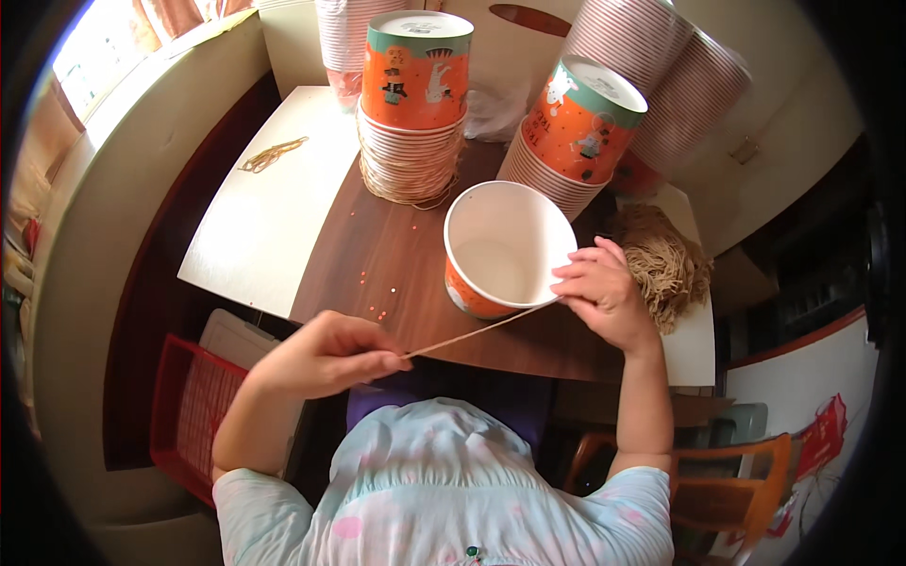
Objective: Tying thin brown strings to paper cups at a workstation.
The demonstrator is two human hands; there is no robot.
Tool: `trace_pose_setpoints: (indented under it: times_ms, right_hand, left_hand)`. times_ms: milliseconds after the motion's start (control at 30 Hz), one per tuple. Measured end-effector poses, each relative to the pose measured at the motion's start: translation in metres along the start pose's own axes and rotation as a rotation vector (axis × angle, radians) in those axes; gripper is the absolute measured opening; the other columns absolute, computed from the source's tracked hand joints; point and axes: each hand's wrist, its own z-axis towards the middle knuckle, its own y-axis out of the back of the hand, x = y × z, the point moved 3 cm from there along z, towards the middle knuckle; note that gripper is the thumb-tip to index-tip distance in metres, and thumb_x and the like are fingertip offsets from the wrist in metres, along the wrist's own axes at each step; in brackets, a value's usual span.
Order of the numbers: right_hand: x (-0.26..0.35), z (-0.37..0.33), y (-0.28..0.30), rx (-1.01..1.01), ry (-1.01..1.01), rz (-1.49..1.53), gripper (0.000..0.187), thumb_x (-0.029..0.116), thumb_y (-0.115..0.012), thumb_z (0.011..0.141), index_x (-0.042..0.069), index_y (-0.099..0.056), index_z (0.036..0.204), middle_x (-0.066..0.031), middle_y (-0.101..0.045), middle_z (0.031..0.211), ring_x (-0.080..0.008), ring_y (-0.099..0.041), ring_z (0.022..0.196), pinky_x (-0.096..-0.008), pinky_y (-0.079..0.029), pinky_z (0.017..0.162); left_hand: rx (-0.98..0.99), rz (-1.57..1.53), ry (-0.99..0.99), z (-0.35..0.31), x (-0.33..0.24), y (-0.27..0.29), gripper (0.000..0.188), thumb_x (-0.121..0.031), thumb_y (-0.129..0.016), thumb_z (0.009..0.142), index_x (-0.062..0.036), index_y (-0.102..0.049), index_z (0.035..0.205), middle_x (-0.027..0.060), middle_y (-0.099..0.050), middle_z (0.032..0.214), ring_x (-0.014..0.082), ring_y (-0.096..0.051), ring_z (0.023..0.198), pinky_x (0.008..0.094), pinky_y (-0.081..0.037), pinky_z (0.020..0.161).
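An orange paper bucket (511, 236) with a white inside stands near the front of the table, its mouth tilted toward me. My right hand (604, 291) grips its rim on the right side, fingers over the edge and thumb outside. A thin tan cord (477, 332) runs taut from that spot on the rim to my left hand (330, 354). The left fingers pinch the cord's other end, in front of the table edge. Whether the cord passes through a hole in the rim is hidden by my right fingers.
Behind stand two stacks of upside-down orange buckets (415, 85) (585, 123), the left one with cords hanging round it. A tan cord bundle (661, 259) lies at right, and a few loose cords (274, 154) at left. Small orange dots dot the brown tabletop (377, 255). A red basket (203, 406) sits lower left.
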Motion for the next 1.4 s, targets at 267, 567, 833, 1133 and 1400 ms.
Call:
trace_pose_setpoints:
  times_ms: [267,567,833,1133,1400]
  right_hand:
    - [0.074,0.028,-0.014,0.206,-0.197,0.992,0.082,0.021,-0.077,0.078,0.0,-0.03,0.143,-0.0143,-0.05,0.132,-0.021,-0.05,0.12,-0.0328,-0.04,0.1]
    - [0.014,0.01,0.016,-0.088,-0.491,0.906,0.015,0.012,-0.061,0.091,-0.002,-0.067,0.09,-0.0012,-0.067,0.08,-0.005,-0.057,0.074,-0.0209,-0.047,0.066]
    - [0.061,0.034,0.008,-0.002,-0.172,0.61,0.069,0.014,-0.071,0.079,0.003,-0.037,0.138,-0.0187,-0.051,0.123,-0.0238,-0.05,0.117,-0.0365,-0.044,0.095]
    - [0.018,0.07,-0.01,-0.067,-0.427,0.644,0.011,0.006,-0.064,0.089,-0.002,-0.065,0.096,-0.0003,-0.064,0.084,-0.0055,-0.058,0.078,-0.0213,-0.049,0.071]
    - [-0.038,0.083,-0.06,-0.008,-0.869,0.848,0.011,0.011,-0.065,0.084,0.001,-0.066,0.081,-0.0036,-0.064,0.077,-0.0099,-0.056,0.07,-0.0249,-0.046,0.067]
  left_hand:
    - [-0.032,0.149,-0.217,0.056,-0.066,-0.035,0.023,-0.019,-0.064,0.091,0.004,-0.064,0.089,-0.0006,-0.059,0.07,0.0054,-0.048,0.063,0.0242,-0.041,0.055]
    - [0.081,0.153,0.043,0.082,-0.042,0.007,0.026,-0.025,-0.063,0.092,-0.0002,-0.067,0.089,-0.0041,-0.052,0.058,0.0047,-0.047,0.051,0.0208,-0.038,0.047]
    - [0.064,0.102,0.004,0.099,-0.045,-0.021,0.027,-0.027,-0.063,0.093,-0.0019,-0.067,0.086,-0.0063,-0.056,0.069,0.0003,-0.047,0.061,0.0183,-0.036,0.051]
    - [-0.084,0.17,-0.112,0.14,-0.062,0.019,0.024,-0.025,-0.063,0.092,-0.0014,-0.067,0.089,-0.0001,-0.061,0.07,0.0043,-0.05,0.058,0.0213,-0.04,0.051]
    - [-0.266,0.121,-0.228,0.192,0.007,0.032,0.034,-0.003,-0.059,0.084,0.0064,-0.057,0.117,0.007,-0.064,0.095,0.0084,-0.059,0.081,0.0221,-0.048,0.069]
